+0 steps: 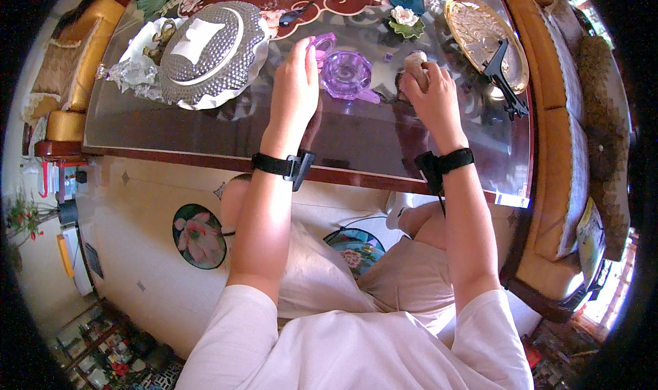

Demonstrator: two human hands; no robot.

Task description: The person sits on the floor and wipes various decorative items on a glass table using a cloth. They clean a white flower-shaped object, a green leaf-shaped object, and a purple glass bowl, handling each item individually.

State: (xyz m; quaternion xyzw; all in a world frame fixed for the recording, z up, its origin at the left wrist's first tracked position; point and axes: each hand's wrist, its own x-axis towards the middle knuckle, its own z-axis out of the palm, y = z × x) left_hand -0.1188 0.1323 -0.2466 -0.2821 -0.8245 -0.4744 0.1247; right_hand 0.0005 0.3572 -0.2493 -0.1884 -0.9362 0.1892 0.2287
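Observation:
My left hand (298,79) is closed on a purple glass lid (323,45), held tilted at the upper left of a purple faceted glass jar (347,75). The jar stands on the glass-topped table, a purple handle-like piece (367,96) at its lower right. To its right my right hand (432,89) grips a crumpled light cloth (416,61) close to the tabletop. A small purple piece (388,57) lies between the jar and the cloth.
Left of my left hand lies a studded glass dish with a ruffled rim (252,63), beside a clear glass ornament (134,74). A white flower ornament (404,17) stands behind. At right are a gold oval tray (523,71) and a black stand (497,74). The table's near edge (360,178) crosses below my hands.

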